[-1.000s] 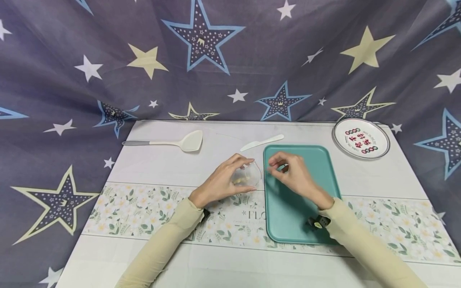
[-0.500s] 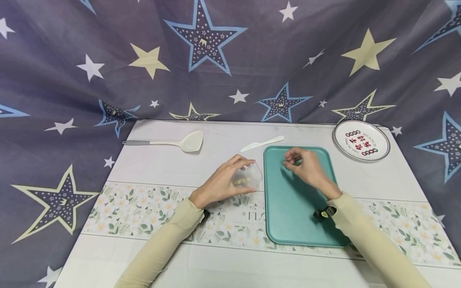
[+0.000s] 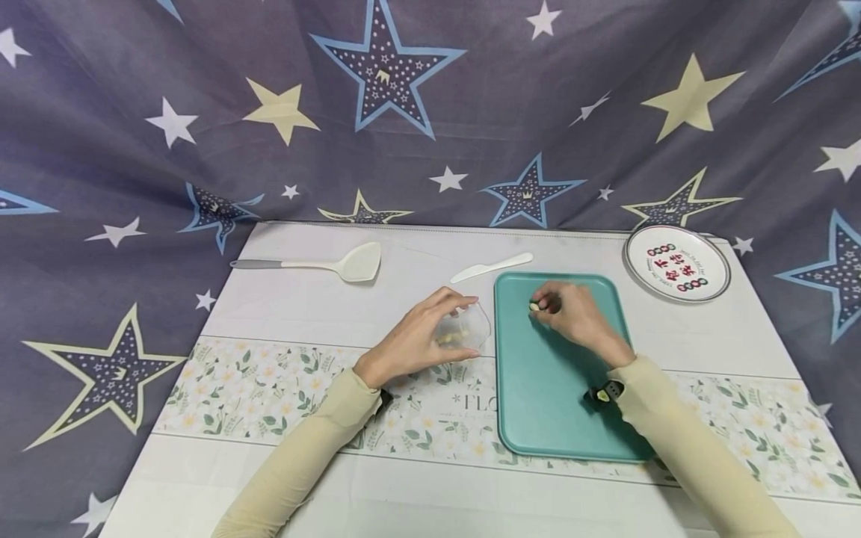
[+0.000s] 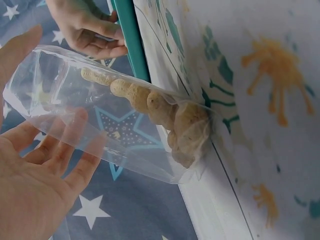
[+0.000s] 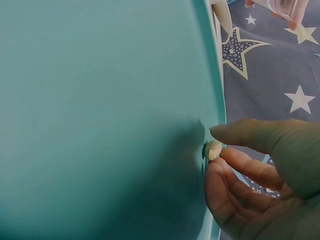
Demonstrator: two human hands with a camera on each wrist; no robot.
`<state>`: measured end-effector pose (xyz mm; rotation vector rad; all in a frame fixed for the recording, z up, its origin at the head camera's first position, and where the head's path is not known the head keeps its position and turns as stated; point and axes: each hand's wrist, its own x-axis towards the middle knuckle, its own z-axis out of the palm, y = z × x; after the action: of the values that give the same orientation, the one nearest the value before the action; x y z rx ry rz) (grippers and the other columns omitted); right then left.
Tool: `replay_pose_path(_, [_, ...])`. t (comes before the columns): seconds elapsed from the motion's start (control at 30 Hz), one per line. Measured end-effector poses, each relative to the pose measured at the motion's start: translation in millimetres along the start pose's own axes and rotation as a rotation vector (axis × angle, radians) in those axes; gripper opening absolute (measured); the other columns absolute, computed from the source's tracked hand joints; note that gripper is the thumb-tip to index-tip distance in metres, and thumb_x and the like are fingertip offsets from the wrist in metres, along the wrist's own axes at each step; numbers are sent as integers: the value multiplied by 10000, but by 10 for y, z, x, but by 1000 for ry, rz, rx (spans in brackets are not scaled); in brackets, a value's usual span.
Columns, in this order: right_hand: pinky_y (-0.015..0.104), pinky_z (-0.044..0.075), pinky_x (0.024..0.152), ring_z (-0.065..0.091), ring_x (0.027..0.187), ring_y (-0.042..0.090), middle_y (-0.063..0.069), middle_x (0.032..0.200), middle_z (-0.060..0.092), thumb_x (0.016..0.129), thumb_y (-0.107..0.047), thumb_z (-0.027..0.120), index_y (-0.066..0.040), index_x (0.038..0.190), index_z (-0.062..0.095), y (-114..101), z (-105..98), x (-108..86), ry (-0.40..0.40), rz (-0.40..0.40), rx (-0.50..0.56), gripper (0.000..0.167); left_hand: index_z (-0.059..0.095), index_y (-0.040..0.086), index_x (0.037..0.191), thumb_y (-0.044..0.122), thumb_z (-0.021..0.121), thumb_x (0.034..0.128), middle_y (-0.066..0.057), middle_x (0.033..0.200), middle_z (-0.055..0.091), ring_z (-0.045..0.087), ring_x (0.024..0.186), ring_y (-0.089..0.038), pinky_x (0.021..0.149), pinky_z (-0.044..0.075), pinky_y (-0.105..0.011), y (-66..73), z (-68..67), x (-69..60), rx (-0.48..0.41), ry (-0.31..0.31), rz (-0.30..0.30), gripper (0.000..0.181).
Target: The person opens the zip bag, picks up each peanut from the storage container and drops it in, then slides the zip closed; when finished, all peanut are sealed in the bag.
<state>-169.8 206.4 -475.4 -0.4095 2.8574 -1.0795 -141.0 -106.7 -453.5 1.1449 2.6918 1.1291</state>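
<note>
My left hand holds a clear plastic cup by its sides, left of the green tray. In the left wrist view the cup lies tilted, with several unshelled peanuts gathered toward its lower end. Over the far part of the tray is my right hand. One peanut sits at its fingertips, low against the tray surface. In the right wrist view the thumb stands a little apart from this peanut, while a fingertip appears to touch it.
Behind the hands lies a white plastic knife. A white spatula with a grey handle is at the back left. At the back right rests a round printed plate. A star-patterned cloth hangs behind the table.
My right hand has moved from beside the cup to the right, over the tray, and its peanut now shows at the fingertips. The left hand and cup stay in place.
</note>
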Motion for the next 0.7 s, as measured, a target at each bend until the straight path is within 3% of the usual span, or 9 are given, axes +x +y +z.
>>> replay_pose_path(0.3, [187,524,607,678,764,186,141,890,748,913,-7,754,9,1028,763,13,40,-4,-34,11,37,117,557,184,1491,453,878,830,28,1308,597,637,1185,-223,1056,550,-358,4,-1,-1,14,4,-3,783])
replay_pose_path(0.7, [178,531,624,684,757,179,134,891,761,898,15,742,-5,1027,774,-20,37,-35,-5,-2,41,135,556,179,1491,454,878,830,-26,1312,611,645,1181,-261,1054,554,-373,-25,11,8,3,12,7,785])
